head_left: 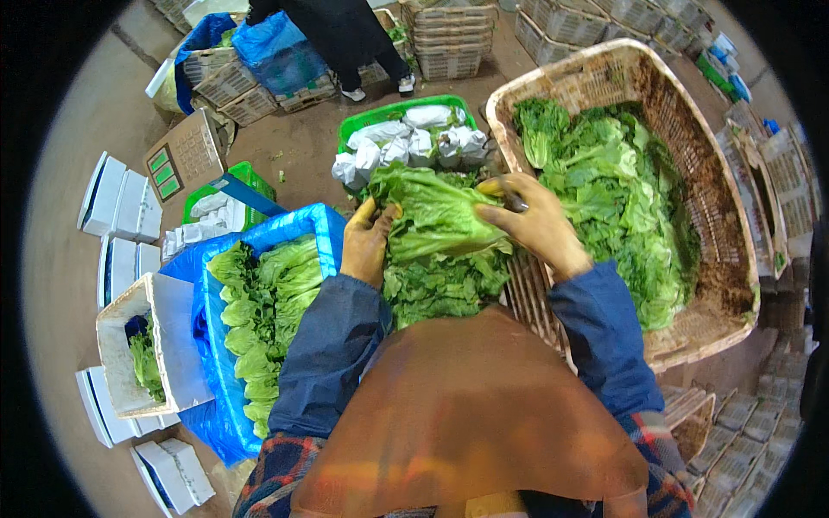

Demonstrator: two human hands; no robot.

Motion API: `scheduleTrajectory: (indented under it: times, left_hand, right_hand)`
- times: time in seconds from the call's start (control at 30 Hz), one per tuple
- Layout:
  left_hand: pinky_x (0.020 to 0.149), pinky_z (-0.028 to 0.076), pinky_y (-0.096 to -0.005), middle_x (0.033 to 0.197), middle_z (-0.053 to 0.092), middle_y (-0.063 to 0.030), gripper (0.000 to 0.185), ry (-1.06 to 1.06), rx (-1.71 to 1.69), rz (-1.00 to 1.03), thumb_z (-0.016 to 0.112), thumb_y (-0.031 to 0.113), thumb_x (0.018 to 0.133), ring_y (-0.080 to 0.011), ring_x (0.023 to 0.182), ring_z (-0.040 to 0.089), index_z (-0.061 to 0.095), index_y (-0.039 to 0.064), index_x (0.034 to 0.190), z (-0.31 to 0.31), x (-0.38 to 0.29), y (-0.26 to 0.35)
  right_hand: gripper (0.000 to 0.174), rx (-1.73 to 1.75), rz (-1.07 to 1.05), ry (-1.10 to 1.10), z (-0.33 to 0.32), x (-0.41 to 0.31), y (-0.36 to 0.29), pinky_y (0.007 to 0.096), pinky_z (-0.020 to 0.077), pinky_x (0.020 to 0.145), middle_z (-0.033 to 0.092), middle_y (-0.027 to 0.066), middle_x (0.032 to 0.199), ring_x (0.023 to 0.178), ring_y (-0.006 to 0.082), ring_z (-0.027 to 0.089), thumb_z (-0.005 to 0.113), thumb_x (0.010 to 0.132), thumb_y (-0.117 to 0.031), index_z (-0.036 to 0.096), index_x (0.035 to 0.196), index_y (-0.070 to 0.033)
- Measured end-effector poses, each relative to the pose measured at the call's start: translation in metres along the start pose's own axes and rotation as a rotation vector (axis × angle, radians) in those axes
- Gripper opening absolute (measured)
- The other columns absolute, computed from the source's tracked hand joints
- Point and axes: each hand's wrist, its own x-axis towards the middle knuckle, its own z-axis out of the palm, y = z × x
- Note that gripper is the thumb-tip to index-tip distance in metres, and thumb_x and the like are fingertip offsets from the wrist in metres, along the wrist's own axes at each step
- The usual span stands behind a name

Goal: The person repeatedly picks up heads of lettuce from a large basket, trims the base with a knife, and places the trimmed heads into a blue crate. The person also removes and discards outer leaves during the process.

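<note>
My left hand [370, 241] and my right hand [532, 220] hold a head of leafy green lettuce [443, 217] between them. The left has its leafy end, the right its base, with a dark tool, perhaps a knife, partly hidden in the fingers. Loose leaves [440, 288] lie beneath the held head. To the right, a large dirty plastic crate [725, 272] holds a heap of leafy greens [622, 201]. On the left, a box lined with blue plastic [223, 362] contains rows of lettuce heads [259, 330].
Ahead stands a green crate [405, 110] with white-wrapped bundles. A scale [184, 155] and a smaller green crate [249, 188] are at the left, beside a white box [129, 388] with greens. Stacked crates [453, 45] and another person's legs [363, 52] are farther off.
</note>
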Motion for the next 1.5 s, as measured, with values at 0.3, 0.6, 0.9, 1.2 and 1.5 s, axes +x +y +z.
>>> scheduleTrajectory:
  times: [0.3, 0.6, 0.9, 1.2, 1.5]
  left_hand:
    - [0.099, 0.052, -0.0400, 0.140, 0.062, -0.0155, 0.071, -0.290, -0.433, -0.449, 0.070, 0.049, 0.098, -0.0275, 0.121, 0.063, 0.051, -0.001, 0.145, -0.030, -0.024, -0.010]
    - [0.102, 0.054, -0.0402, 0.140, 0.062, -0.0122, 0.054, -0.438, 0.408, 0.287, 0.060, -0.006, 0.094, -0.0256, 0.122, 0.064, 0.048, 0.002, 0.146, -0.003, -0.060, -0.085]
    - [0.111, 0.047, -0.0388, 0.140, 0.062, -0.0150, 0.055, -0.684, 0.697, 0.380, 0.070, 0.006, 0.091, -0.0286, 0.130, 0.059, 0.054, 0.001, 0.143, -0.002, -0.052, -0.053]
    - [0.102, 0.055, -0.0394, 0.139, 0.064, -0.0138, 0.041, -0.485, 0.062, 0.018, 0.052, 0.010, 0.102, -0.0256, 0.120, 0.066, 0.056, 0.003, 0.142, -0.050, -0.011, -0.017]
    - [0.101, 0.053, -0.0361, 0.130, 0.069, -0.0154, 0.057, -0.258, 0.777, 0.166, 0.079, 0.000, 0.081, -0.0256, 0.120, 0.067, 0.060, -0.001, 0.135, -0.029, -0.056, -0.033]
  right_hand:
    - [0.028, 0.787, 0.598, 0.281, 0.030, 0.012, -0.011, 0.0233, 0.0453, 0.054, 0.064, 0.0028, 0.075, 0.058, 0.0096, 0.055, 0.081, 0.091, -0.028, 0.071, 0.093, -0.003]
    - [0.016, 1.034, 0.734, 0.381, 0.022, 0.005, 0.007, 0.0267, 0.0392, 0.040, 0.058, 0.0023, 0.077, 0.052, 0.0108, 0.048, 0.062, 0.099, -0.020, 0.058, 0.097, -0.004]
    - [0.035, 0.692, 0.254, 0.014, 0.031, -0.015, -0.010, 0.0254, 0.0522, 0.086, 0.075, 0.0057, 0.110, 0.096, 0.0120, 0.066, 0.079, 0.094, -0.024, 0.074, 0.121, -0.003]
    - [0.016, 0.491, -0.127, 0.182, 0.003, 0.000, -0.032, 0.0265, 0.0543, 0.070, 0.077, 0.0038, 0.094, 0.080, 0.0102, 0.067, 0.076, 0.095, -0.014, 0.077, 0.107, -0.002]
    - [0.085, 0.263, 0.293, 0.226, -0.006, 0.002, 0.005, 0.0426, 0.0464, 0.107, 0.059, 0.0122, 0.140, 0.123, 0.0250, 0.058, 0.086, 0.080, -0.030, 0.048, 0.154, -0.012]
